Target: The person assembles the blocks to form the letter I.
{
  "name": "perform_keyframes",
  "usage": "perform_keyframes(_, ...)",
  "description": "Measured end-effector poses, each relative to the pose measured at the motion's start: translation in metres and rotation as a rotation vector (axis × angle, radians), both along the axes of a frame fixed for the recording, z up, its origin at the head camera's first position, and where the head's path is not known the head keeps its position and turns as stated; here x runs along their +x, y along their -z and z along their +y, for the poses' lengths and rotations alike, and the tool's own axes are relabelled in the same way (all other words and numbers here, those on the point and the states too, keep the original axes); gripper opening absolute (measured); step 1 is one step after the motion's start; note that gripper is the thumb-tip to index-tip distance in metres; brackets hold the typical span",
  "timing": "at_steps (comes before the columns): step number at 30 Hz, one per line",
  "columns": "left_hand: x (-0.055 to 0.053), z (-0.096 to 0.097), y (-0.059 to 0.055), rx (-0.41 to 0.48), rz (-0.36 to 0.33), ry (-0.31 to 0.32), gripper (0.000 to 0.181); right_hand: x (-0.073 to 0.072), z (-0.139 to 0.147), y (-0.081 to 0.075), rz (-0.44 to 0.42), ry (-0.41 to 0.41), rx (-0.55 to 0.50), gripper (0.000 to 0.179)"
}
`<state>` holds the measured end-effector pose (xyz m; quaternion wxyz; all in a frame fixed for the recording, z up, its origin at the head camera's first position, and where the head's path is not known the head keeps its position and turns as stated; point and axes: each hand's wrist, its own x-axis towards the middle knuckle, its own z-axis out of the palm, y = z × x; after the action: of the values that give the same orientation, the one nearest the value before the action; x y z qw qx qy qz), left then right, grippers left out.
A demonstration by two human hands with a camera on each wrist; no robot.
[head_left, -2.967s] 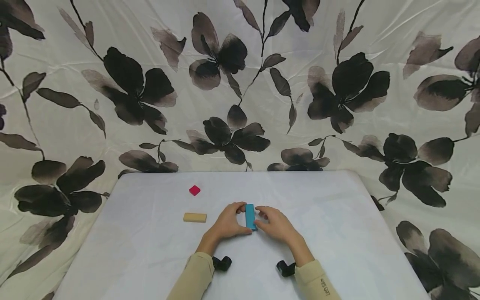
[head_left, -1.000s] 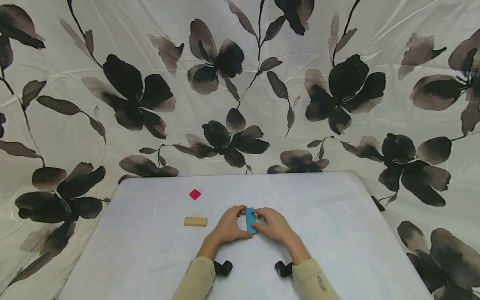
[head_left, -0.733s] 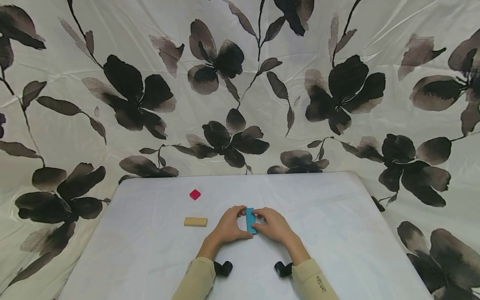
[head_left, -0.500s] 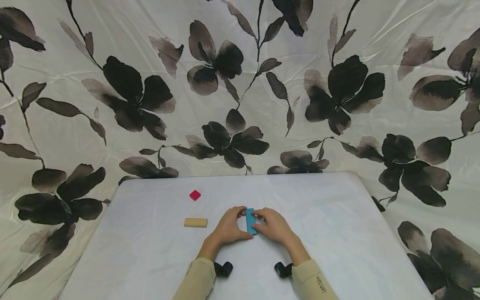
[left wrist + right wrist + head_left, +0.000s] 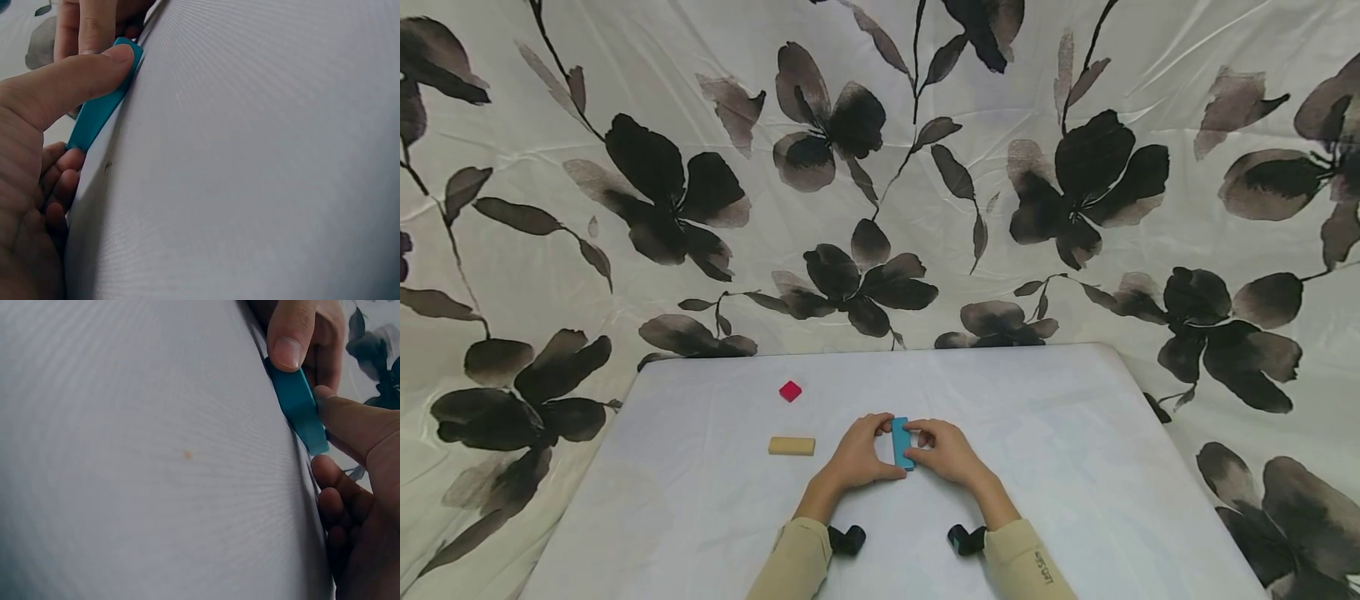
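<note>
A slim blue block (image 5: pixel 902 446) lies on the white tabletop (image 5: pixel 1045 467), long side pointing away from me. My left hand (image 5: pixel 854 456) holds it by its ends: the thumb presses the near end, the fingertips meet the far end. On the block's right side, my right hand (image 5: pixel 951 454) has thumb and index finger curled onto it, its other fingers tucked in. The left wrist view shows the left thumb (image 5: pixel 103 75) over one end of the block (image 5: pixel 97 119). In the right wrist view the right thumb touches the side of the block (image 5: pixel 301 411).
To the left of the hands lies a tan rectangular block (image 5: pixel 792 447). Farther back is a small red block (image 5: pixel 790 392), turned like a diamond. Black wrist cameras (image 5: pixel 847 540) jut inward from both sleeves. A floral cloth (image 5: pixel 850 167) hangs behind the table.
Three seconds ago the right hand's fingertips were just right of the blue block; they have moved left onto it. Over the last second the hands hold still, with a slight view shift.
</note>
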<state>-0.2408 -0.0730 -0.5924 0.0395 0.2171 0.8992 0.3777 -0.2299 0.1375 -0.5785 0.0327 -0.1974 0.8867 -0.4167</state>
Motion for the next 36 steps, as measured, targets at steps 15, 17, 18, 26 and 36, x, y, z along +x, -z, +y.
perform_keyframes(15, 0.006, -0.017, -0.017, 0.088, -0.062, -0.012, 0.077, -0.001, -0.003, 0.003, -0.027, -0.001, -0.035, 0.04)
perform_keyframes(17, 0.008, -0.022, -0.022, 0.094, -0.054, -0.021, 0.071, -0.001, -0.004, 0.003, -0.036, 0.004, -0.029, 0.04)
perform_keyframes(18, 0.009, -0.024, -0.025, 0.102, -0.05, -0.026, 0.068, 0.0, -0.004, 0.002, -0.04, 0.007, -0.026, 0.039)
perform_keyframes(26, 0.017, -0.044, -0.04, 0.114, -0.028, -0.085, 0.056, 0.001, -0.003, 0.0, -0.07, 0.022, -0.032, 0.039)
perform_keyframes(36, 0.025, -0.064, -0.039, 0.092, -0.034, -0.143, 0.051, 0.0, 0.0, 0.005, -0.06, 0.021, -0.04, 0.039)
